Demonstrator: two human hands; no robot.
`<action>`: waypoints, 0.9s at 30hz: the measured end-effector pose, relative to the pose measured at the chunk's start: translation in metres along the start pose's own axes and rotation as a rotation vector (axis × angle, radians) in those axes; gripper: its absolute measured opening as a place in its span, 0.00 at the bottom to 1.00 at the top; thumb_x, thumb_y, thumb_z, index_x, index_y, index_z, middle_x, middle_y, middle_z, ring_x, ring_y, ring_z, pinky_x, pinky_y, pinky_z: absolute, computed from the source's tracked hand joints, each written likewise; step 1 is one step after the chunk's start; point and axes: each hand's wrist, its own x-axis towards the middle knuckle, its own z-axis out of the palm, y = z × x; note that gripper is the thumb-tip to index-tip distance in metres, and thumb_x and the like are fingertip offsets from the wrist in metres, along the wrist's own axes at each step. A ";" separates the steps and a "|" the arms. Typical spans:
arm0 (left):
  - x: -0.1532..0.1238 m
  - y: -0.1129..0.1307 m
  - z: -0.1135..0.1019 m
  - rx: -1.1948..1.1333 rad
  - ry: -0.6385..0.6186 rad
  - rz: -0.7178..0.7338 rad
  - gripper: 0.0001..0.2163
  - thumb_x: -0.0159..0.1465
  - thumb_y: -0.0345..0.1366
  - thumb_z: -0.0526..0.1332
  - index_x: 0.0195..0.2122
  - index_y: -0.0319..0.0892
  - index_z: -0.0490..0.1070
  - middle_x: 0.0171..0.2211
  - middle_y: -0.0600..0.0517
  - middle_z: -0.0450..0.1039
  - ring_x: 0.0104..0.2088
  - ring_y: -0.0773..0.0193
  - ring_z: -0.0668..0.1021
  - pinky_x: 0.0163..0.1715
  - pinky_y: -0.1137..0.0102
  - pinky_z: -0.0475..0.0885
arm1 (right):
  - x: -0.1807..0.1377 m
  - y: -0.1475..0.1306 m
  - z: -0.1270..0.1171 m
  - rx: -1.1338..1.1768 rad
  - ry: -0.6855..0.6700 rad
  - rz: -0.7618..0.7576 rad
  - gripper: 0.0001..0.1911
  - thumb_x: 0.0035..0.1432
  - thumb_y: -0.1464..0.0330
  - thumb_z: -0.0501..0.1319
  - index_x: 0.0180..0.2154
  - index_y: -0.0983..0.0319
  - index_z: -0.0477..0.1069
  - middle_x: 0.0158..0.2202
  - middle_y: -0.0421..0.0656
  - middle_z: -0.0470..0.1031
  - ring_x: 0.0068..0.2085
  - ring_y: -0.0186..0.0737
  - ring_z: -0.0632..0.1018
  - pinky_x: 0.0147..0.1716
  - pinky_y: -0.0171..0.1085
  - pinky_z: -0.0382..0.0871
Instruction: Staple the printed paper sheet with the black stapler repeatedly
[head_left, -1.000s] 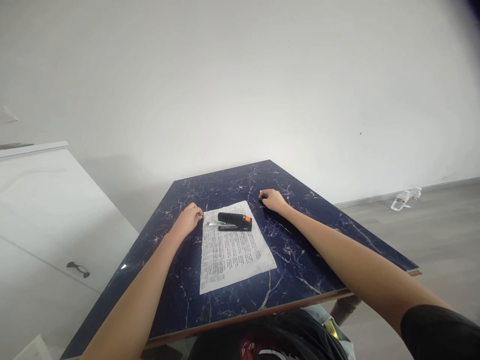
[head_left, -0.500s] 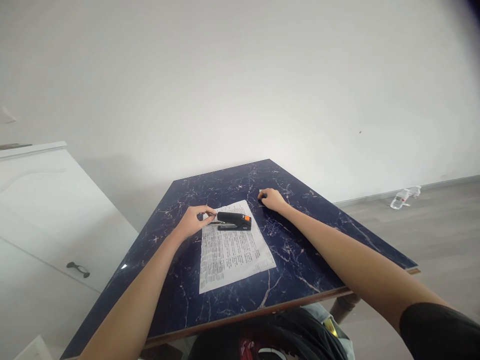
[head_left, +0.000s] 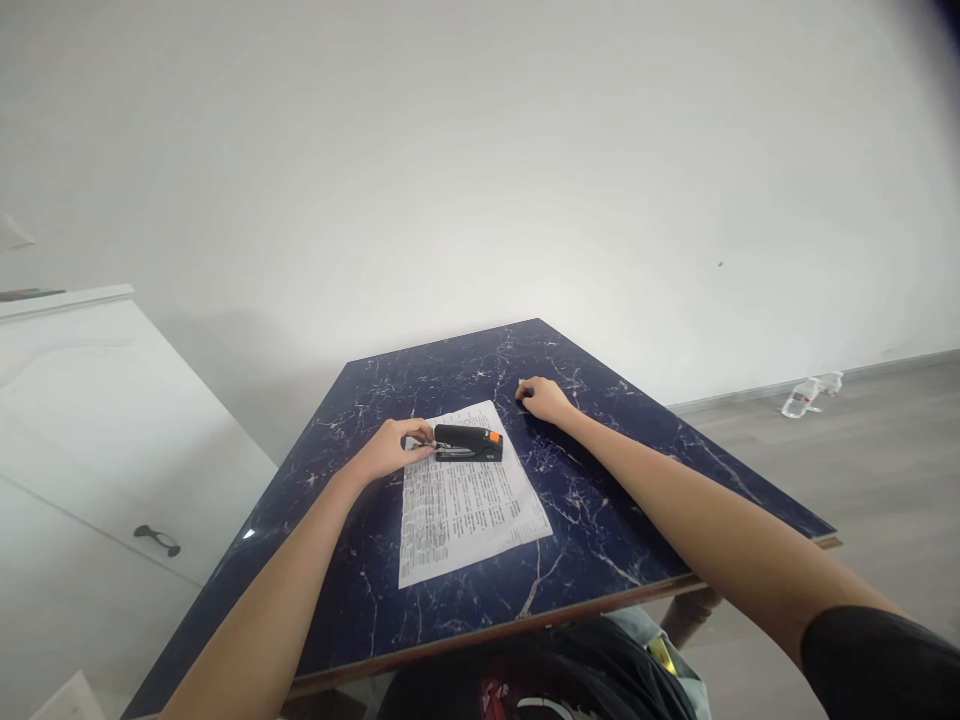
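Observation:
A black stapler [head_left: 469, 443] with an orange patch lies on its side across a printed sheet of paper [head_left: 472, 510]. My left hand [head_left: 391, 445] is at the stapler's left end, thumb and fingers closed around the thin metal part there. The fingertips partly hide that end. Farther right and beyond the sheet, my right hand [head_left: 546, 398] rests on the table with curled fingers. A small white bit [head_left: 521, 381] shows by its fingertips; what the fingers hold, if anything, is hidden.
The dark blue marbled table [head_left: 442, 380] stands against a white wall. A white cabinet [head_left: 97, 420] with a dark handle [head_left: 156, 540] is on the left. Clear plastic bottles [head_left: 802, 397] lie on the floor at the right.
My left thumb has moved right and slightly down against the stapler's end, and the metal part sticks out less there. The right hand has stayed in place.

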 end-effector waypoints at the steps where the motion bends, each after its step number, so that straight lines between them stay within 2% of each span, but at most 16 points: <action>1: 0.000 0.000 0.000 -0.002 -0.003 0.000 0.10 0.64 0.44 0.67 0.42 0.46 0.78 0.44 0.48 0.83 0.48 0.51 0.83 0.54 0.58 0.73 | 0.000 0.000 0.000 0.000 0.000 -0.002 0.18 0.52 0.79 0.61 0.40 0.58 0.84 0.48 0.43 0.83 0.50 0.44 0.81 0.51 0.33 0.71; 5: -0.001 0.000 -0.002 0.002 -0.022 -0.001 0.10 0.64 0.46 0.67 0.39 0.46 0.78 0.44 0.48 0.83 0.48 0.51 0.83 0.53 0.59 0.74 | 0.001 0.001 0.001 -0.004 0.001 -0.012 0.18 0.52 0.79 0.61 0.40 0.59 0.84 0.47 0.43 0.83 0.50 0.44 0.81 0.51 0.32 0.70; 17: -0.002 -0.010 -0.005 -0.001 -0.037 -0.031 0.12 0.63 0.49 0.68 0.40 0.48 0.83 0.44 0.48 0.84 0.48 0.49 0.82 0.54 0.57 0.73 | 0.003 0.004 0.003 -0.020 -0.004 -0.029 0.17 0.53 0.79 0.61 0.40 0.59 0.84 0.47 0.43 0.83 0.49 0.44 0.81 0.51 0.32 0.70; 23: -0.002 -0.012 -0.006 0.009 -0.040 -0.018 0.10 0.62 0.47 0.69 0.38 0.49 0.85 0.45 0.49 0.84 0.48 0.50 0.83 0.53 0.58 0.73 | 0.003 0.003 0.003 -0.027 -0.003 -0.035 0.17 0.52 0.78 0.61 0.40 0.58 0.84 0.47 0.43 0.83 0.49 0.44 0.81 0.51 0.32 0.70; 27: -0.002 -0.009 -0.007 0.013 0.002 -0.033 0.08 0.62 0.45 0.70 0.38 0.49 0.85 0.43 0.49 0.85 0.46 0.51 0.83 0.52 0.58 0.74 | 0.003 0.003 0.003 -0.030 -0.006 -0.034 0.17 0.53 0.78 0.61 0.40 0.59 0.84 0.47 0.43 0.83 0.49 0.43 0.81 0.51 0.32 0.70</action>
